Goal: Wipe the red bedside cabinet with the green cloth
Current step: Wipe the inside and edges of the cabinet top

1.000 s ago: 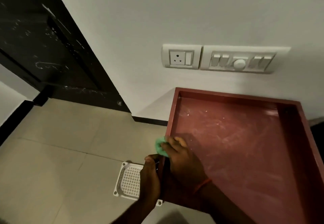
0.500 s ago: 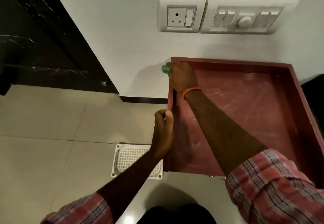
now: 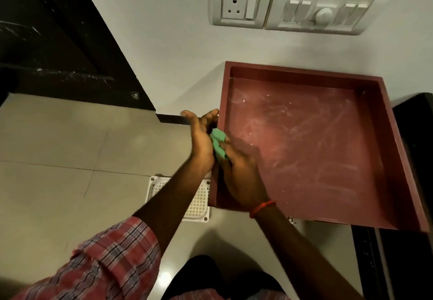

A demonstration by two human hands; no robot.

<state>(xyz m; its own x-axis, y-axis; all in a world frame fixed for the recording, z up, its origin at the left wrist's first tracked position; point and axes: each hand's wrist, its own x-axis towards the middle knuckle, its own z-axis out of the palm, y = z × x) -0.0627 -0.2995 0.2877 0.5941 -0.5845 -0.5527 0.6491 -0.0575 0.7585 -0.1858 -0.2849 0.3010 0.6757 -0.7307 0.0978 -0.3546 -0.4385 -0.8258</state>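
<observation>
The red bedside cabinet [image 3: 304, 140] stands against the white wall, its recessed top dusty and streaked. A small green cloth [image 3: 219, 144] is bunched at the cabinet's left rim, about halfway along. My right hand [image 3: 239, 173] grips the cloth and presses it on that rim. My left hand [image 3: 200, 135] is just outside the left rim with fingers spread, its palm against the cloth and the cabinet's side. Part of the cloth is hidden between the two hands.
A white plastic grid piece [image 3: 196, 196] lies on the tiled floor beside the cabinet's front left corner. A socket [image 3: 241, 5] and a switch panel [image 3: 325, 13] sit on the wall above. A dark door [image 3: 58, 41] is at left, dark furniture [image 3: 414, 135] at right.
My right hand slid the cloth from the cabinet's back left corner toward me along the left rim. My left hand let go of the rim, opened and moved up beside the cloth.
</observation>
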